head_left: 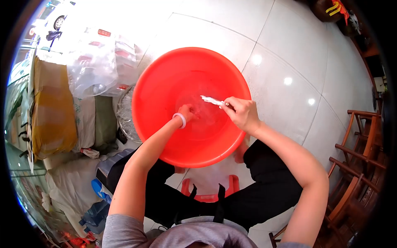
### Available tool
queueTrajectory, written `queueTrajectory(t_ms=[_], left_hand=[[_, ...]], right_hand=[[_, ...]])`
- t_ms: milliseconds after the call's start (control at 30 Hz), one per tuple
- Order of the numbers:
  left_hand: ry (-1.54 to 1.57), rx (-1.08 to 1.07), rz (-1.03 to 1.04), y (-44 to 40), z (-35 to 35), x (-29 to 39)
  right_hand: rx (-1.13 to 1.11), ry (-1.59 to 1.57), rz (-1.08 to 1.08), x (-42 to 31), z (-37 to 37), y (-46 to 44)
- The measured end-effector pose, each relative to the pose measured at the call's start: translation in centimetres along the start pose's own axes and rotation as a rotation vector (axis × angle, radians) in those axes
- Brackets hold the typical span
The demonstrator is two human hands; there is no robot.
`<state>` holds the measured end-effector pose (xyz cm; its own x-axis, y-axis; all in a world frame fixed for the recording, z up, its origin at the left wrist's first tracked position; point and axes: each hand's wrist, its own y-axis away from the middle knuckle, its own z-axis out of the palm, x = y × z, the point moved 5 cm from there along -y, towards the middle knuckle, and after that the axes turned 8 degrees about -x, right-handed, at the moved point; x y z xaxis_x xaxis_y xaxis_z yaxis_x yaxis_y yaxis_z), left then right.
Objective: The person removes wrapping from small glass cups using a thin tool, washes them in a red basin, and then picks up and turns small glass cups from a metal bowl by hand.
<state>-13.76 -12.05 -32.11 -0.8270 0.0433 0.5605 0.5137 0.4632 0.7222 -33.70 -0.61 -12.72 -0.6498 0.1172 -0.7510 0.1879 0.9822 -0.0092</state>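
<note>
- Head camera: right hand (pixel 243 113) pinches one end of a slim white item (pixel 211 100) over the interior of the red basin (pixel 163 80); material unclear.
- Left hand (pixel 187 112), pale bracelet (pixel 180 119) at wrist, lies inside the basin; fingers bent, cannot tell whether gripping anything.
- Basin sits just forward of the black trousers (pixel 273 173).

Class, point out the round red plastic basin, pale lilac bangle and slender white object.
Round red plastic basin (pixel 159 93): head view, bare inner wall.
Pale lilac bangle (pixel 182 118): head view, band's surface.
Slender white object (pixel 212 100): head view, visible middle.
</note>
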Motion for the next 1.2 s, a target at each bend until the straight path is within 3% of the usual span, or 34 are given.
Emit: queueTrajectory(t_ms=[67, 133, 333, 400, 433, 500, 600, 700, 933, 1000, 1100, 1200], left_hand=[[0.009, -0.012, 0.015, 0.0, 0.0, 0.6], [-0.092, 0.030, 0.082, -2.2, 0.9, -0.5], [0.018, 0.045, 0.191, -8.3, 6.0, -6.8], [0.530, -0.007, 0.321, -9.6, 7.7, -8.9], [0.529, -0.004, 0.314, -9.3, 7.5, -8.8], [0.266, 0.008, 0.240, -8.8, 7.3, -8.5], [0.196, -0.038, 0.133, -9.1, 7.3, -9.0], [0.239, 0.086, 0.193, -9.0, 7.1, -9.1], [0.238, -0.005, 0.207, -7.8, 6.3, -6.5], [0.035, 0.079, 0.177, -7.4, 6.3, -6.3], [0.014, 0.104, 0.109, -7.1, 6.5, -6.2], [-0.097, 0.143, 0.189, -7.4, 6.7, -6.6]], right_hand=[[0.047, 0.062, -0.249, -0.4, 0.2, -0.4], [0.037, 0.038, -0.245, -0.5, -0.4, -0.5], [0.033, -0.058, -0.231, 0.1, -0.8, -0.6], [0.049, -0.074, -0.247, 0.1, -0.6, -0.5], [0.047, -0.080, -0.247, 0.1, -0.6, -0.6], [0.051, -0.089, -0.256, 0.1, -0.6, -0.6], [0.021, -0.072, -0.251, 0.0, -0.8, -0.7], [0.030, -0.068, -0.244, -0.1, -0.9, -0.6], [0.026, -0.053, -0.239, 0.0, -0.7, -0.6], [0.035, -0.030, -0.245, 0.0, -0.6, -0.6], [0.025, -0.027, -0.242, -0.1, -0.7, -0.7], [0.039, -0.056, -0.215, -0.2, -0.7, -0.7]])
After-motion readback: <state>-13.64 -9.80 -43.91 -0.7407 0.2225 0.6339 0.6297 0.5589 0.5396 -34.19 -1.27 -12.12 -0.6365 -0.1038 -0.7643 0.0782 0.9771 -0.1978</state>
